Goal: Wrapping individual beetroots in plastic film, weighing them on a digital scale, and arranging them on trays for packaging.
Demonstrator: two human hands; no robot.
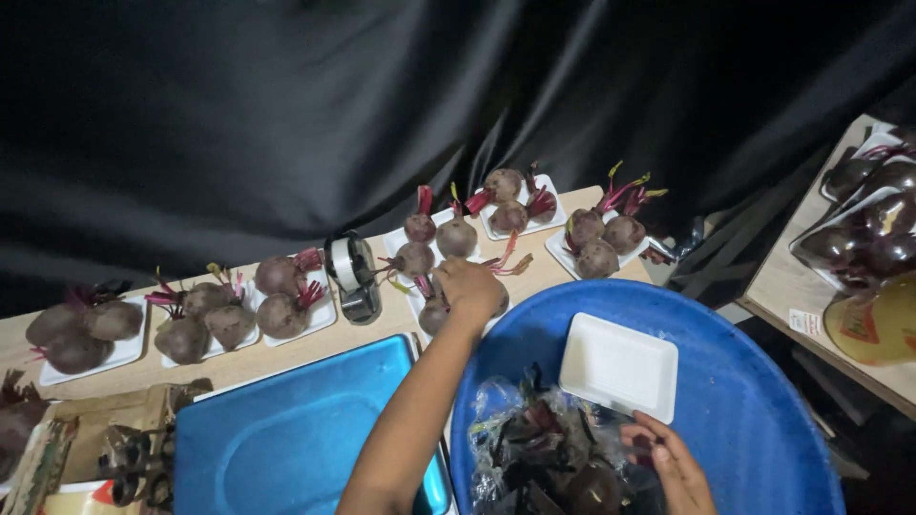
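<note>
My left hand [469, 286] reaches across the wooden table and closes over a beetroot [434, 313] on a white foam tray [417, 299] in the middle of the row. My right hand [670, 464] is low inside the big blue tub [754, 381], its fingers curled against a heap of crumpled clear plastic and dark beetroots [553, 448]. Whether it grips anything is hard to see. An empty white foam tray [618, 366] lies in the tub just above that hand.
Several white foam trays of beetroots [205, 319] line the table's far edge before a black curtain. A tape dispenser [351, 272] stands among them. A blue rectangular tray [305, 429] lies near me. Wrapped beetroot trays [863, 229] sit on a side table at right.
</note>
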